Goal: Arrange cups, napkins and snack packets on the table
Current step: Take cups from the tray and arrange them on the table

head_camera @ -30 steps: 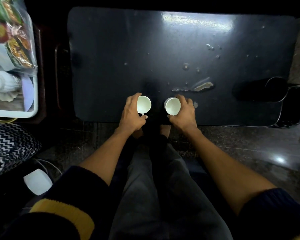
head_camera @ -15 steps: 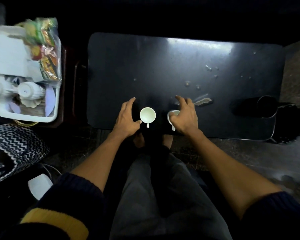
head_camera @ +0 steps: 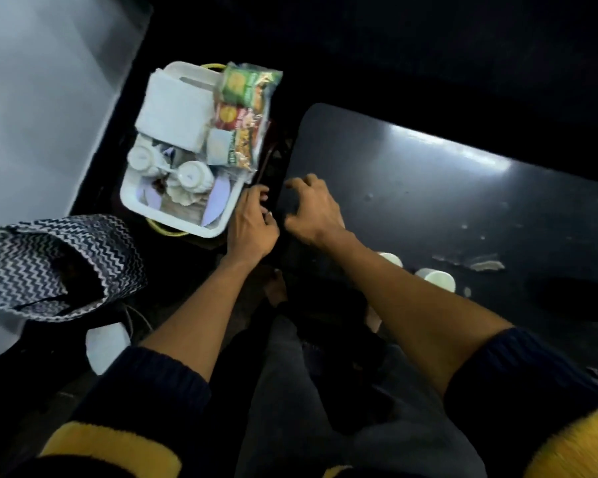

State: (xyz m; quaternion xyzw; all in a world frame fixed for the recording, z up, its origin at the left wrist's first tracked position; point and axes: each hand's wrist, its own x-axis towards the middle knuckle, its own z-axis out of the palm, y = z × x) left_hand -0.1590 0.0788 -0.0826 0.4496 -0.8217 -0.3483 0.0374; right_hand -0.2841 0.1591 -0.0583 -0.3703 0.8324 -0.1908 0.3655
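Two white cups [head_camera: 435, 278] stand upright, mouths up, side by side near the front edge of the dark worktop [head_camera: 428, 201]; the left one is mostly hidden behind the right forearm, so only its rim shows. Their handles cannot be made out.

The rest of the goods lie in a white tray [head_camera: 201, 227] left of the worktop. A stack of napkins [head_camera: 173, 112] lies flat in its far half, its long axis running along the tray. The snack packets [head_camera: 246, 112] lie along the tray's right side, long axis front to back, the green one farthest. More cups [head_camera: 190, 175] rest in the near half, apparently on their sides or upturned; blur makes that hard to settle.

The left hand [head_camera: 251, 224] hovers at the tray's near right corner, fingers [head_camera: 256, 194] loosely curled and holding nothing. The right hand [head_camera: 313, 208] is over the worktop's left edge, its fingers spread wide and bent, also empty.

Half a second ago both hands were beside the two cups, the left open next to one, the right over the other. Now both hands have let go and swung left toward the tray, and the view has turned left with them, so the cups sit far to the right of the hands.
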